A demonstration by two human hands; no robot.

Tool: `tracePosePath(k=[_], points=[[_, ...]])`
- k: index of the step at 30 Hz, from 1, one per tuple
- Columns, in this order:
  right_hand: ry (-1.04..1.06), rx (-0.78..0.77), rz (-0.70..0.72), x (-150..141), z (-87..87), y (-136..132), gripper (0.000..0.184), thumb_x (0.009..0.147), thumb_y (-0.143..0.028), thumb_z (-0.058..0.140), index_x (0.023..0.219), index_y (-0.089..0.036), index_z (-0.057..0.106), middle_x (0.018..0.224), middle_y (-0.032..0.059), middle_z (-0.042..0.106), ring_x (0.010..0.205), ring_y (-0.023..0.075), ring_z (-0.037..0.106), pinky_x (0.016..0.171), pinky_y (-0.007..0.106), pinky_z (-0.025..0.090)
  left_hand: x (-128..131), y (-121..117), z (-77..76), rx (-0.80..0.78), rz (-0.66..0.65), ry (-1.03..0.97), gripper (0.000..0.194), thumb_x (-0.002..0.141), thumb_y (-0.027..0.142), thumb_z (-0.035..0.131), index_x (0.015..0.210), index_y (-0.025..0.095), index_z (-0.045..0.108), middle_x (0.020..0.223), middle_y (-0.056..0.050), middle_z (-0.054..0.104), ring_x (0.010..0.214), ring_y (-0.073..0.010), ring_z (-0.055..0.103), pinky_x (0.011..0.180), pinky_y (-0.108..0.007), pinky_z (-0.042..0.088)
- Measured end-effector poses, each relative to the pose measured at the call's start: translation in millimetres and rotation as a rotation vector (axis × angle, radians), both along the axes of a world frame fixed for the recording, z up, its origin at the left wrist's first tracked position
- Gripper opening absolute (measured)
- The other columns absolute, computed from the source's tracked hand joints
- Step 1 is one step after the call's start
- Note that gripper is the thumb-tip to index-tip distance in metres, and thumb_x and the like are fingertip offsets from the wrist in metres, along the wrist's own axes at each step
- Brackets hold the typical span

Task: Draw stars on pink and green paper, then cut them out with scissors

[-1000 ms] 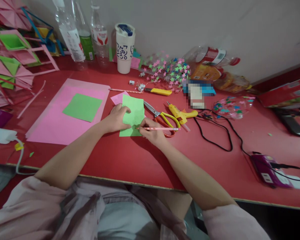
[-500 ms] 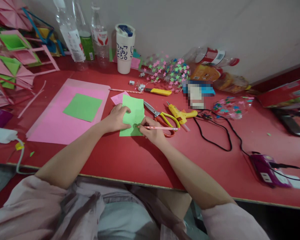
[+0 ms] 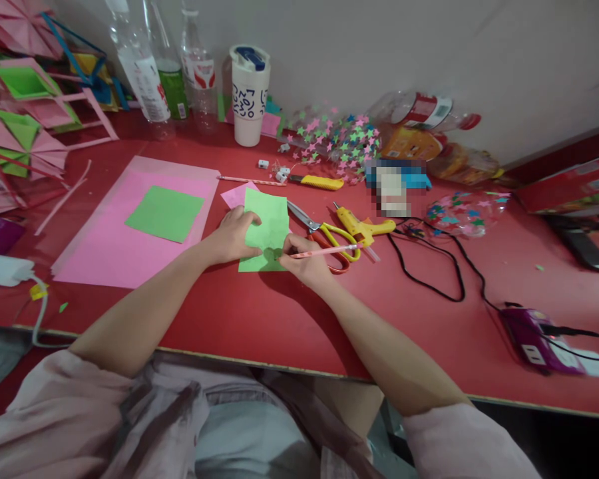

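Note:
A small green paper sheet (image 3: 268, 223) lies on the red table (image 3: 259, 326). My left hand (image 3: 233, 234) presses down on its left side, fingers curled on the paper. My right hand (image 3: 304, 265) is closed on a pink pencil (image 3: 329, 251), whose tip touches the sheet's lower right part. A small pink paper (image 3: 236, 194) pokes out from under the green sheet.
Yellow-handled scissors (image 3: 324, 233) and a yellow glue gun (image 3: 362, 228) lie just right of the sheet, with a black cord (image 3: 429, 266) beyond. A large pink sheet (image 3: 130, 226) with a green square (image 3: 164, 213) sits left. A cup (image 3: 248, 96), bottles (image 3: 140, 63) and paper stars (image 3: 339, 140) line the wall.
My right hand has tilted the pencil, its back end rising slightly to the right. My left hand and the green sheet have stayed put.

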State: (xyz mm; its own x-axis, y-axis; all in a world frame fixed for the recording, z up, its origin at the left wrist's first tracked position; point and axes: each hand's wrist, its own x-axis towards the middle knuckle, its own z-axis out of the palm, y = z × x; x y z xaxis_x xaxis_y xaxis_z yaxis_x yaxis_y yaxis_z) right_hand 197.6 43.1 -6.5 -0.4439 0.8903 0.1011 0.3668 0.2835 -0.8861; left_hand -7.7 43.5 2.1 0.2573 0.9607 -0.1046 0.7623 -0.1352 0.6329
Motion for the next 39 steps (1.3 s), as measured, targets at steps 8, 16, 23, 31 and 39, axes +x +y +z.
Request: tracePosePath(k=[8,16,23,31,39], points=[[-0.028,0.015,0.003,0.2,1.4,-0.4,0.016,0.059,-0.015,0.052,0.057,-0.022,0.037,0.053,-0.0066,0.039,0.052,0.0083,0.032,0.050,0.024,0.024,0.7,-0.4,-0.4,0.002,0.001,-0.008,0.049,0.069,0.033,0.072,0.110,0.023,0.047,0.119,-0.008,0.042,0.125,-0.0342,0.042,0.105,-0.052,0.039],[-0.044,0.010,0.010,1.3,1.8,-1.9,0.016,0.061,-0.016,0.053,0.058,-0.022,0.039,0.054,-0.0064,0.040,0.052,0.0085,0.033,0.050,0.024,0.025,0.1,0.9,-1.8,0.008,0.003,-0.006,0.050,0.069,0.033,0.073,0.110,0.023,0.048,0.119,-0.008,0.042,0.125,-0.0345,0.042,0.104,-0.052,0.040],[-0.026,-0.005,0.026,0.9,3.6,-4.6,0.012,0.065,-0.017,0.053,0.061,-0.022,0.042,0.056,-0.0057,0.043,0.055,0.0093,0.036,0.052,0.024,0.029,-0.3,1.0,-2.9,0.008,0.009,-0.013,0.050,0.068,0.034,0.074,0.110,0.023,0.049,0.118,-0.008,0.042,0.125,-0.0344,0.042,0.105,-0.052,0.040],[0.013,-0.004,0.066,0.2,1.3,-7.2,0.011,0.072,-0.020,0.054,0.065,-0.022,0.046,0.060,-0.0045,0.047,0.058,0.0101,0.039,0.054,0.025,0.030,0.2,0.6,-2.0,0.002,0.011,0.005,0.050,0.069,0.031,0.075,0.111,0.022,0.048,0.120,-0.008,0.042,0.126,-0.0343,0.042,0.105,-0.051,0.039],[0.014,-0.019,0.087,-0.9,1.5,-7.1,0.011,0.075,-0.022,0.057,0.067,-0.021,0.049,0.063,-0.0038,0.048,0.060,0.0110,0.041,0.056,0.026,0.031,0.5,1.2,-3.1,0.014,0.009,0.018,0.050,0.070,0.030,0.074,0.112,0.021,0.049,0.120,-0.008,0.041,0.126,-0.0339,0.043,0.106,-0.049,0.039]])
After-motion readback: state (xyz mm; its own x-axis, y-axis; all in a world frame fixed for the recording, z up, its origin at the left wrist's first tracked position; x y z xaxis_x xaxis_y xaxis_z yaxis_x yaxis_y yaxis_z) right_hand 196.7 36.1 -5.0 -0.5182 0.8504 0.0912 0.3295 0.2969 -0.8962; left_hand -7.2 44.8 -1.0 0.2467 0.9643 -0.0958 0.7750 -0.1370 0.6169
